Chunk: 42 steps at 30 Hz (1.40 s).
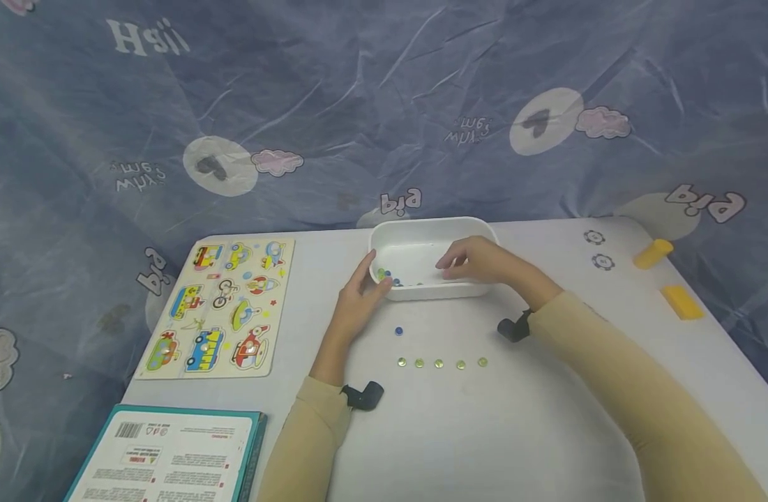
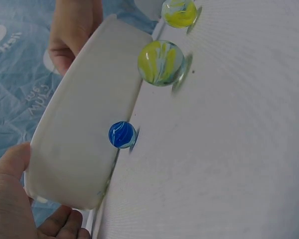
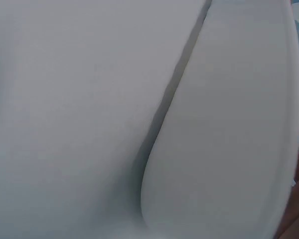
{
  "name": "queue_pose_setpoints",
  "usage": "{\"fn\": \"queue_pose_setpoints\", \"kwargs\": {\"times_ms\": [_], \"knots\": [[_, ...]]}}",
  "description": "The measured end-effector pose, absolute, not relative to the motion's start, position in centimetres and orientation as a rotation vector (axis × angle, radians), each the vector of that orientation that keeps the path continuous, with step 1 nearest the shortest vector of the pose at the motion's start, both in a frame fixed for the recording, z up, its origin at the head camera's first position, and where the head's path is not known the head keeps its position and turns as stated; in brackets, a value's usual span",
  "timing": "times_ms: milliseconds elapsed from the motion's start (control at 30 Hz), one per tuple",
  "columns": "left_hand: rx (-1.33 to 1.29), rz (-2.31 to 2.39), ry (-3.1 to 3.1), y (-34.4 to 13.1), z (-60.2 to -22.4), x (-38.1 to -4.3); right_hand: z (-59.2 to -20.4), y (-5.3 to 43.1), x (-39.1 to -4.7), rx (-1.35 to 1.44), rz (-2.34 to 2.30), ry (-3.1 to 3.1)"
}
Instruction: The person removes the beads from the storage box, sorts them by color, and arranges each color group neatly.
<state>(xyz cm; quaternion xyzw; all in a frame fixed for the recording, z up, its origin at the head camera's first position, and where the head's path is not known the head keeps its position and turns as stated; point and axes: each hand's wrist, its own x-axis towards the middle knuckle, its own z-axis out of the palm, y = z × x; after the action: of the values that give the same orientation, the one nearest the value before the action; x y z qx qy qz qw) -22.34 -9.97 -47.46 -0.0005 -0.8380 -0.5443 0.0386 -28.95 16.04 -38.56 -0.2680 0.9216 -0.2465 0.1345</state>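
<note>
On my left of the tabletop (image 1: 515,432): puzzle board (image 1: 217,317) with vehicle pictures; nearer me, flat teal-edged box or book (image 1: 170,457), can't tell which, printed text up. On my right: yellow cylinder (image 1: 652,254), yellow block (image 1: 682,302) nearer me, two small patterned discs (image 1: 603,262). Behind, I see creased blue-grey printed cloth (image 1: 384,125).

My left hand (image 2: 11,199) holds one end of the white tub (image 2: 82,119), thumb at its rim. Beside the tub's wall, a blue swirled marble (image 2: 122,134) sits on the white desk (image 2: 219,144), two yellow-streaked marbles (image 2: 161,62) farther along. My right hand (image 2: 72,32) shows beyond the rim, against blue printed cloth (image 2: 12,84).
</note>
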Motion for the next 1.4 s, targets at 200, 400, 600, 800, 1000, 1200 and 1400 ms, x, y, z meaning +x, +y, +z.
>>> {"fn": "queue_pose_setpoints", "kwargs": {"times_ms": [200, 400, 600, 800, 1000, 1200, 1400], "knots": [[0.006, -1.684, -2.558, -10.0, -47.4, -22.4, -39.5, 14.6, -29.9, -0.751, -0.642, 2.578], [0.008, -1.693, -2.562, -10.0, -47.3, -22.4, -40.3, 13.7, -30.5, -0.716, -0.642, 2.507], [0.004, -1.692, -2.560, -10.1, -47.2, -22.4, -40.2, 13.0, -30.7, -0.684, -0.612, 2.484], [-0.009, -1.692, -2.555, -10.1, -47.3, -22.4, -40.3, 11.8, -31.0, -0.684, -0.549, 2.471], [-0.025, -1.707, -2.561, -10.1, -47.3, -22.4, -40.0, 10.6, -30.9, -0.670, -0.516, 2.470], [-0.016, -1.723, -2.563, -10.2, -47.3, -22.6, -39.7, 10.0, -30.8, -0.708, -0.494, 2.449], [-0.004, -1.728, -2.573, -10.2, -47.3, -22.5, -39.7, 10.1, -31.0, -0.823, -0.457, 2.537]]}}
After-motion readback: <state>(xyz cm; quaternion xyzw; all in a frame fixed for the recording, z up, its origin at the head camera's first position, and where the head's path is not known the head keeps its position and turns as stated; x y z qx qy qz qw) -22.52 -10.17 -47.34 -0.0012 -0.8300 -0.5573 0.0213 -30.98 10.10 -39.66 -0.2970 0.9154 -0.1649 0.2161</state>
